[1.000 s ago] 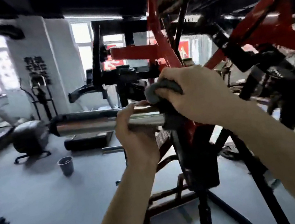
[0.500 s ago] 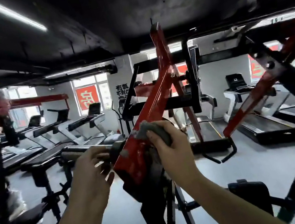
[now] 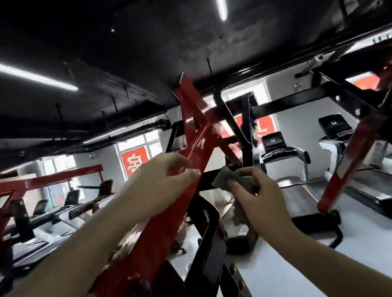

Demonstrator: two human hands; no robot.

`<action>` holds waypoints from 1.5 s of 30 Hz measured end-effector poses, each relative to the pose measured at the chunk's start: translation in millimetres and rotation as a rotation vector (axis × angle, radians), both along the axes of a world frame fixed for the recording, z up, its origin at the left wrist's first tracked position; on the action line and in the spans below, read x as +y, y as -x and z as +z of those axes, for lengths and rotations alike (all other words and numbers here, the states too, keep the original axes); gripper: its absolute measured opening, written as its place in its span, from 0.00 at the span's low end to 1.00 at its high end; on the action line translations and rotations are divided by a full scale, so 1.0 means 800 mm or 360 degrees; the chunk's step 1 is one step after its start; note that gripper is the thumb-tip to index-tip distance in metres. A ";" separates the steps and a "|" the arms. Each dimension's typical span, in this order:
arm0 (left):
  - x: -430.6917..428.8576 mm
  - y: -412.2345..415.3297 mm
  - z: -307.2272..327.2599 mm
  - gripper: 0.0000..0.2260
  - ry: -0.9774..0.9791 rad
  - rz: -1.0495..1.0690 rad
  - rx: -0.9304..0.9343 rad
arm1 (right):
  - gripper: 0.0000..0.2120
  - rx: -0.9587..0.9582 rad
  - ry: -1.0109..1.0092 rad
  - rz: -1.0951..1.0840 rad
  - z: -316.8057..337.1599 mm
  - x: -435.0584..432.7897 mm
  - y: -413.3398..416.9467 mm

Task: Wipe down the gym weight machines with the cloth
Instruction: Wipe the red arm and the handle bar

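A red steel arm [image 3: 153,237] of the weight machine slants from lower left up to the ceiling. My left hand [image 3: 155,181] rests against its left side, thumb and fingertips touching the red beam's edge. To its right, my right hand [image 3: 258,195] grips a bunched grey cloth [image 3: 224,178], held against a black crossbar [image 3: 208,180] just right of the red arm. Part of the cloth hangs below my palm. A curved black handle [image 3: 211,240] runs under the red arm.
Another red and black machine arm [image 3: 348,155] slants at the right. Treadmills [image 3: 288,158] line the back wall and the left side [image 3: 70,212]. A red frame [image 3: 30,182] stands at the far left. Grey floor [image 3: 367,262] lies open at lower right.
My view tilted up from the chrome bar. My left hand left that bar and moved up onto the red arm. My right hand carried the cloth up and right to the black crossbar.
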State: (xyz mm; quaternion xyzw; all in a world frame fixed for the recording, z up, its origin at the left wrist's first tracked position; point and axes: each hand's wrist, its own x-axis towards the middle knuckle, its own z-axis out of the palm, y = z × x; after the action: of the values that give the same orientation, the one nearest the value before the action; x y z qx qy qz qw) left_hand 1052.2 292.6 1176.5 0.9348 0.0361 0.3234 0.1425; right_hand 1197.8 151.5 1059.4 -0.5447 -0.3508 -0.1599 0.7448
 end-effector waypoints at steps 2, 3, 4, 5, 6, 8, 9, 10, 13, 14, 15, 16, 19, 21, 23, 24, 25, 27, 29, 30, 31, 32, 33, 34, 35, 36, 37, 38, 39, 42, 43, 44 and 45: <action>0.004 -0.055 0.020 0.17 -0.0248 0.0142 0.0105 | 0.05 -0.0022 -0.0019 -0.0021 0.017 -0.003 -0.021; 0.006 -0.079 0.027 0.19 -0.0342 0.0208 0.0154 | 0.06 -0.0046 -0.0018 -0.0033 0.025 -0.003 -0.031; 0.007 -0.101 0.032 0.20 -0.0377 0.0261 0.0183 | 0.07 -0.0068 -0.0014 -0.0055 0.032 0.001 -0.044; 0.008 -0.120 0.036 0.20 -0.0388 0.0329 0.0203 | 0.07 -0.0101 -0.0006 -0.0084 0.040 0.007 -0.059; 0.010 -0.137 0.038 0.20 -0.0391 0.0398 0.0203 | 0.06 -0.0134 0.0004 -0.0110 0.048 0.015 -0.074; 0.015 -0.171 0.041 0.18 -0.0308 0.0503 0.0212 | 0.06 -0.0207 0.0011 -0.0137 0.065 0.035 -0.110; 0.019 -0.183 0.044 0.18 -0.0269 0.0561 0.0220 | 0.06 -0.0251 0.0025 -0.0168 0.075 0.045 -0.126; 0.025 -0.198 0.047 0.18 -0.0264 0.0633 0.0237 | 0.07 -0.0305 0.0037 -0.0225 0.083 0.056 -0.145; 0.038 -0.224 0.057 0.18 -0.0223 0.0700 0.0168 | 0.08 -0.0502 0.0119 -0.0432 0.116 0.083 -0.187; 0.045 -0.232 0.059 0.20 -0.0155 0.0675 0.0123 | 0.09 -0.0546 0.0170 -0.0479 0.129 0.093 -0.197; 0.051 -0.239 0.059 0.24 -0.0093 0.0653 0.0075 | 0.09 -0.0584 0.0240 -0.0490 0.141 0.102 -0.205; 0.057 -0.244 0.058 0.28 -0.0054 0.0630 0.0012 | 0.10 -0.0615 0.0334 -0.0472 0.152 0.113 -0.212; 0.077 -0.265 0.054 0.30 0.0076 0.0564 -0.0027 | 0.10 -0.0716 0.0540 -0.0403 0.174 0.135 -0.231; 0.082 -0.273 0.055 0.24 0.0197 0.0508 0.0007 | 0.08 -0.0751 0.0592 -0.0417 0.189 0.135 -0.250; 0.080 -0.273 0.055 0.19 0.0237 0.0538 0.0010 | 0.06 -0.0689 0.0669 -0.0428 0.208 0.132 -0.269; 0.080 -0.273 0.053 0.19 0.0239 0.0554 -0.0010 | 0.06 -0.0646 0.0703 -0.0429 0.215 0.133 -0.276; 0.082 -0.275 0.052 0.20 0.0233 0.0562 -0.0021 | 0.08 -0.0622 0.0718 -0.0454 0.218 0.135 -0.278; 0.081 -0.276 0.051 0.20 0.0224 0.0544 -0.0022 | 0.09 -0.0620 0.0700 -0.0526 0.214 0.140 -0.272; 0.081 -0.275 0.049 0.16 0.0226 0.0504 -0.0016 | 0.09 -0.0654 0.0642 -0.0498 0.199 0.144 -0.260; 0.082 -0.275 0.049 0.13 0.0223 0.0478 -0.0026 | 0.08 -0.0680 0.0619 -0.0463 0.189 0.146 -0.252; 0.081 -0.274 0.049 0.10 0.0204 0.0445 -0.0038 | 0.06 -0.0713 0.0603 -0.0446 0.180 0.149 -0.243; 0.079 -0.272 0.049 0.10 0.0191 0.0417 -0.0058 | 0.05 -0.0741 0.0596 -0.0451 0.174 0.150 -0.236; 0.077 -0.271 0.049 0.10 0.0197 0.0402 -0.0072 | 0.05 -0.0755 0.0589 -0.0467 0.174 0.152 -0.231; 0.077 -0.270 0.049 0.09 0.0206 0.0403 -0.0079 | 0.04 -0.0740 0.0605 -0.0478 0.178 0.151 -0.229; 0.078 -0.268 0.049 0.11 0.0201 0.0417 -0.0073 | 0.05 -0.0709 0.0642 -0.0485 0.184 0.149 -0.229; 0.078 -0.266 0.050 0.13 0.0194 0.0456 -0.0067 | 0.07 -0.0663 0.0688 -0.0488 0.192 0.149 -0.234; 0.077 -0.263 0.049 0.15 0.0173 0.0512 -0.0061 | 0.08 -0.0610 0.0715 -0.0488 0.199 0.150 -0.241; 0.076 -0.262 0.047 0.17 0.0142 0.0576 -0.0055 | 0.08 -0.0538 0.0728 -0.0489 0.205 0.152 -0.249; 0.073 -0.260 0.046 0.19 0.0050 0.0652 -0.0044 | 0.08 -0.0478 0.0720 -0.0502 0.209 0.155 -0.253; 0.057 -0.266 0.037 0.25 -0.0338 0.0905 -0.0096 | 0.09 -0.0420 0.0545 -0.0548 0.200 0.159 -0.250; 0.047 -0.268 0.031 0.23 -0.0319 0.0931 -0.0213 | 0.07 -0.0386 0.0462 -0.0533 0.190 0.155 -0.243; 0.036 -0.270 0.022 0.21 -0.0270 0.0897 -0.0384 | 0.06 -0.0290 0.0362 -0.0474 0.173 0.151 -0.237; 0.023 -0.273 0.006 0.19 -0.0267 0.0805 -0.0593 | 0.06 -0.0155 0.0244 -0.0362 0.151 0.145 -0.232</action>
State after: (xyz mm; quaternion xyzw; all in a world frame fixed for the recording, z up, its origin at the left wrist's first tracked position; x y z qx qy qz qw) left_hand 1270.5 311.0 1180.9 0.8294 0.2136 0.5159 -0.0157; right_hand 1383.5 267.3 1179.9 -0.6279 -0.3336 -0.2422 0.6601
